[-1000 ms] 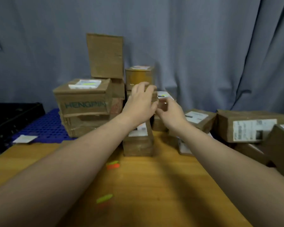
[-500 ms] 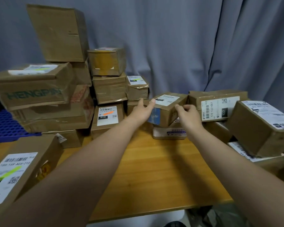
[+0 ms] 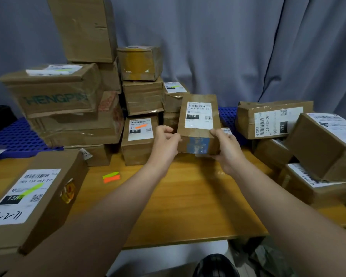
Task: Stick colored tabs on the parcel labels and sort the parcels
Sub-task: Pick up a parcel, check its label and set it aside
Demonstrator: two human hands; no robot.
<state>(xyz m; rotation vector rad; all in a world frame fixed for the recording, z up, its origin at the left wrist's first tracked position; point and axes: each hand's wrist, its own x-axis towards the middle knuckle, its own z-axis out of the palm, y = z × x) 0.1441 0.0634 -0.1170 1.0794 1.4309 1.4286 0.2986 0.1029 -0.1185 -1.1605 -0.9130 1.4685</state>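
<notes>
Since half a second ago the small parcel [image 3: 198, 124] has been lifted from the heap at the back and turned, so its label [image 3: 198, 115] now faces the camera squarely instead of lying tilted on top. Both hands hold it above the worktop [image 3: 188, 206]: the left hand [image 3: 165, 144] at its 8 o'clock corner, fingers curled in a narrow grip with thumb and fingertips pinching the lower left edge, and the right hand [image 3: 226, 150] at its 4 o'clock corner, the grip closed around the lower right corner with the thumb on the front face. The parcel is a brown cardboard box, upright, with a white label bearing a barcode, a black "010" block and a small QR code; no coloured tab shows on it. A patch of blue tape [image 3: 198, 143] crosses its lower face between the hands. At 9 o'clock of it stands another "010" box [image 3: 139, 140] whose label carries an orange tab. At 7 o'clock, on the bare worktop, lie loose green and orange tabs [image 3: 111, 177].
</notes>
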